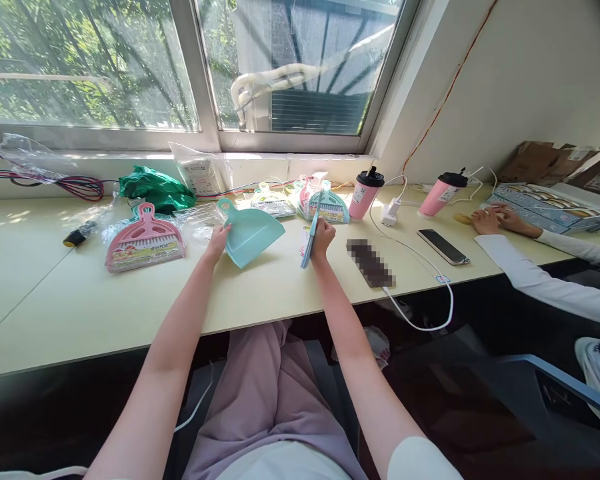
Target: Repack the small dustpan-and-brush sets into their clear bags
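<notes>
A light teal dustpan is tilted above the table, and my left hand grips it by its left edge. My right hand is closed around a thin blue-teal piece, seen edge-on, likely a small brush; its far side is hidden. To the left on the table lies a pink dustpan and brush set with a printed label. Behind my right hand are a teal set and a pink one partly behind it. Another wrapped set lies between my hands, farther back.
Two pink cups with black lids, a phone, a blurred phone and a white charger are at right. Green plastic lies back left. Another person's hands rest near boxes.
</notes>
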`<state>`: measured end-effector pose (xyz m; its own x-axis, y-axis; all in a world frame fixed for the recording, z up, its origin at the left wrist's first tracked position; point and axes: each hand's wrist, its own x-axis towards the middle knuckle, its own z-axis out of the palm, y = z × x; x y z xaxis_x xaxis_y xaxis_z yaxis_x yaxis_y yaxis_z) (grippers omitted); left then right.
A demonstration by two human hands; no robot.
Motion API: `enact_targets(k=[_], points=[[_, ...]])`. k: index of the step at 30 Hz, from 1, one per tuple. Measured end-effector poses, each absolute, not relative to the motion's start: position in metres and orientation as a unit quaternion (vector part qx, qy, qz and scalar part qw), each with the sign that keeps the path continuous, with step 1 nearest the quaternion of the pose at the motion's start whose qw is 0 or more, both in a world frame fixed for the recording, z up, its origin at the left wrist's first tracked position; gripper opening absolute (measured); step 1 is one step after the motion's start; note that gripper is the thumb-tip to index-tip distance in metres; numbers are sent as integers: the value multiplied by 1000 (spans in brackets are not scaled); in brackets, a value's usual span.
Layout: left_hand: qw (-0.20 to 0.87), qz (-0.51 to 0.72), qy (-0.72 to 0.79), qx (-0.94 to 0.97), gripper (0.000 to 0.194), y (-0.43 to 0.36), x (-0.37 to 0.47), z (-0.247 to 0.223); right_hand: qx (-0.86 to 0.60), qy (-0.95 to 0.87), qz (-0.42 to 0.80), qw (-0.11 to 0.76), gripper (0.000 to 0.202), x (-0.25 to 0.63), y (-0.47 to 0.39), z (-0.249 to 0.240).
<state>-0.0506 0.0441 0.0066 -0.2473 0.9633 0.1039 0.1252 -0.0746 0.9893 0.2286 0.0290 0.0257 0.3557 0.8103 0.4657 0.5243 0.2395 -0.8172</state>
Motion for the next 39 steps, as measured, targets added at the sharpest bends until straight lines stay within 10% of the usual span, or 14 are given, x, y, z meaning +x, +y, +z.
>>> enact_targets(k=[17, 39], points=[[146, 327, 600, 716, 33, 38, -58, 9, -772, -578, 26, 263, 41, 230, 27, 27], [172, 395, 588, 685, 19, 38, -53, 17, -745, -620, 56, 241, 18, 247, 41, 8]])
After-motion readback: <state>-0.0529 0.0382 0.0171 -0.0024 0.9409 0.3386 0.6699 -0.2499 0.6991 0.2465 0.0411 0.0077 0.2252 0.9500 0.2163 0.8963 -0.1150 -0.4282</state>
